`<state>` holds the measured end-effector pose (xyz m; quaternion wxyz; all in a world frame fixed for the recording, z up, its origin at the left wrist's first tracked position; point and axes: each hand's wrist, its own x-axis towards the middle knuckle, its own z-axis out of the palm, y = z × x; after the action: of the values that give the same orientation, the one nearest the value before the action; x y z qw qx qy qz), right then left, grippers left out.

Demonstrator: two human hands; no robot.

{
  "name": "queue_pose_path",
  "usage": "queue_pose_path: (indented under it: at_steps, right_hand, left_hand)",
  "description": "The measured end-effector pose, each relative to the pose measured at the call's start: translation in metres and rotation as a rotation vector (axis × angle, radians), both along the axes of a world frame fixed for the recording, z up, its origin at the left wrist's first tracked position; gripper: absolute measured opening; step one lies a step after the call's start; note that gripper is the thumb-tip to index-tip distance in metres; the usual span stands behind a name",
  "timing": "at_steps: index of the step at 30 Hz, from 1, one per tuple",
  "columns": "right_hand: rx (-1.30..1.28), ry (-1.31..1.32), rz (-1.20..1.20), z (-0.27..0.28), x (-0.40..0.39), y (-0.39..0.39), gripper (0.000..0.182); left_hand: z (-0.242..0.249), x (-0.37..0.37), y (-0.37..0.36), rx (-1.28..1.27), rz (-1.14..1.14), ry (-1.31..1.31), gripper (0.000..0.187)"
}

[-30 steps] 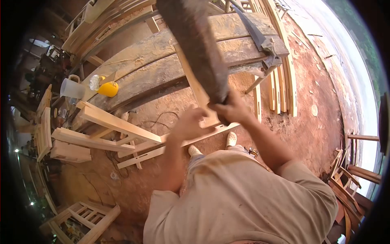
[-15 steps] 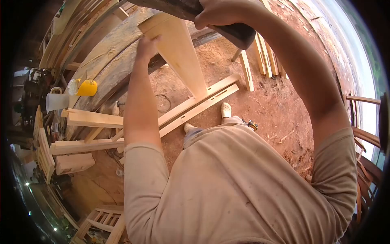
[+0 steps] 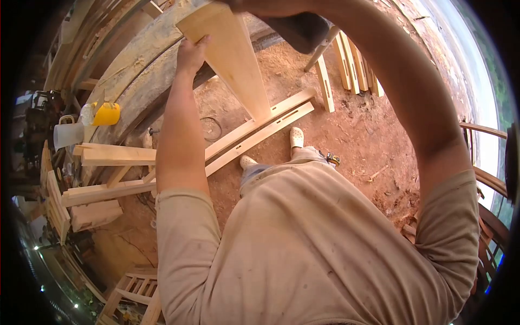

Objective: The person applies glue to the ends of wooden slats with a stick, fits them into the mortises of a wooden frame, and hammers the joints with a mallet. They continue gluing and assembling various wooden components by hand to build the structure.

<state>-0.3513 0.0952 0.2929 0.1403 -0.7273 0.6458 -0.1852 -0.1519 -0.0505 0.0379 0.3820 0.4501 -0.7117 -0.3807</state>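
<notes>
Earthen floor, pale board slanting lengthwise downward, left grip clasping it, right grip round dark tool

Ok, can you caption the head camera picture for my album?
Left hand on the edge of a broad pale wooden board, right hand holding a thick dark club.

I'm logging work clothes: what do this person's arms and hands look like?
The arms are bare below short, loose tan sleeves with plain hems, matching the shirt. The left hand wears no glove, and no watch shows at its wrist. The right hand is partly cut off at the top.
</notes>
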Motion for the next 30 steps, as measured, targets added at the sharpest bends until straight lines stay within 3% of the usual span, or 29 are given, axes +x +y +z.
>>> queue_pose_path:
  at_steps: [1,2,4,6,8,12,14,16,19,20,21,23,24,25,26,27,28,30]
  right_hand:
    - [0.174,0.174,0.116,0.0,-0.002,0.001,0.056]
    - [0.169,0.172,0.109,0.002,-0.007,0.002,0.056]
    - [0.414,-0.036,0.106,0.022,-0.011,0.006,0.057]
    - [0.428,-0.101,0.136,0.021,-0.011,0.006,0.06]
    - [-0.089,-0.055,-0.111,-0.004,-0.002,0.004,0.062]
    - [-0.004,0.025,-0.083,0.009,-0.011,0.006,0.063]
    - [0.342,0.136,0.059,0.002,-0.024,-0.001,0.062]
    - [0.382,0.061,0.055,-0.007,-0.037,0.004,0.066]
    - [0.228,-0.485,0.022,-0.098,-0.058,0.016,0.044]
    - [0.133,-0.712,0.075,-0.133,-0.065,0.031,0.041]
    - [0.196,-0.875,0.044,-0.166,-0.074,0.045,0.041]
    - [0.313,-1.11,-0.039,-0.203,-0.092,0.078,0.042]
    - [0.359,-1.183,-0.095,-0.209,-0.101,0.098,0.043]
    - [0.375,-1.114,-0.106,-0.214,-0.114,0.113,0.043]
    - [0.38,-1.049,-0.123,-0.219,-0.128,0.123,0.042]
    - [0.384,-1.039,-0.097,-0.225,-0.143,0.128,0.042]
    - [0.423,-0.952,-0.156,-0.23,-0.157,0.131,0.042]
    - [0.47,-0.851,-0.193,-0.247,-0.175,0.125,0.042]
  left_hand:
    - [-0.001,0.0,0.0,-0.005,-0.002,0.0,0.035]
    - [-0.002,0.001,0.0,0.01,-0.024,-0.023,0.037]
    - [0.002,-0.003,0.0,0.018,-0.045,-0.038,0.038]
    - [0.001,-0.004,0.005,0.008,0.08,-0.134,0.035]
    - [-0.008,0.0,0.001,0.051,0.032,-0.061,0.036]
    - [-0.012,0.0,-0.002,0.031,0.044,-0.035,0.038]
    - [-0.013,-0.001,-0.003,0.029,0.046,-0.028,0.039]
    - [-0.011,-0.003,-0.004,0.031,0.04,-0.021,0.039]
    - [-0.011,-0.002,0.004,0.066,0.046,0.033,0.04]
    - [-0.013,-0.001,0.012,0.098,0.139,-0.095,0.04]
    - [-0.017,0.002,0.023,0.136,0.243,-0.217,0.041]
    - [-0.045,0.02,0.069,0.077,0.232,-0.362,0.044]
    - [-0.078,0.038,0.098,0.13,0.184,-0.407,0.047]
    - [-0.129,0.062,0.145,0.116,0.276,-0.53,0.048]
    - [-0.189,0.095,0.19,0.221,0.214,-0.46,0.048]
    - [-0.205,0.116,0.25,0.396,0.086,-0.455,0.05]
    - [-0.214,0.105,0.331,0.446,0.512,-0.152,0.051]
    - [-0.275,0.149,0.487,0.836,0.413,-0.393,0.048]
